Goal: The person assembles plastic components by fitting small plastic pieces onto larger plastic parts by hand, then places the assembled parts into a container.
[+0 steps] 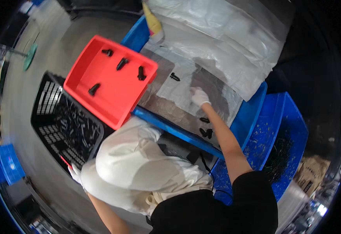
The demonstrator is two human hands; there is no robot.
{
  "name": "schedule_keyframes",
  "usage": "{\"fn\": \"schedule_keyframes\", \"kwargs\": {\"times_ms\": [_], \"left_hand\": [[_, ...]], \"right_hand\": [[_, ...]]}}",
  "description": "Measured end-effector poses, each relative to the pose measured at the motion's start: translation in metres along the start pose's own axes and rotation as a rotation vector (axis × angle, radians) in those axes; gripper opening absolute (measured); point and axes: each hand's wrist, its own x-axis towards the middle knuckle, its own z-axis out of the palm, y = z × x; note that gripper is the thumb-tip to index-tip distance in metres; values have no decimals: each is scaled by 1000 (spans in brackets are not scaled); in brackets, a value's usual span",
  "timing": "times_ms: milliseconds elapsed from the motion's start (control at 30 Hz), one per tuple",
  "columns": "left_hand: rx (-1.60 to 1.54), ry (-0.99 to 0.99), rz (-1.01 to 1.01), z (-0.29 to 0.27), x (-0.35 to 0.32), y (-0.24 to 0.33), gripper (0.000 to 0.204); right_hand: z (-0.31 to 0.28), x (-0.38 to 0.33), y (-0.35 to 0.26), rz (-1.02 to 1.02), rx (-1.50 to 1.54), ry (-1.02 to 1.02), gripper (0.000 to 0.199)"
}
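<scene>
- Both the left hand (pixel 75 172) and the right hand (pixel 199 96) wear a thin white glove.
- Black short-sleeved top; forearms uncovered.
- White apron over the front, a thin black cable beside it.

4 parts (pixel 119 63) in tray (pixel 100 101), crate (pixel 45 117) left

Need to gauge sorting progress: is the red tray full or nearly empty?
Nearly empty: the red tray holds only four small black parts, with bare floor showing.
</scene>
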Motion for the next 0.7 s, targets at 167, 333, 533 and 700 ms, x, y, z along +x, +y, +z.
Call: {"fn": "schedule_keyframes", "kwargs": {"times_ms": [167, 333, 533, 700], "left_hand": [[106, -29, 77, 10, 28, -12, 43], [218, -101, 43, -28, 41, -29, 41], [347, -161, -69, -99, 22, -51, 39], [372, -241, -89, -106, 28, -52, 37]], "right_hand": [[15, 36, -48, -29, -171, -108, 48], [55, 88, -44, -66, -541, -95, 57], [21, 53, 26, -242, -367, -208, 44], [27, -65, 116, -5, -366, -378, 40]]}}
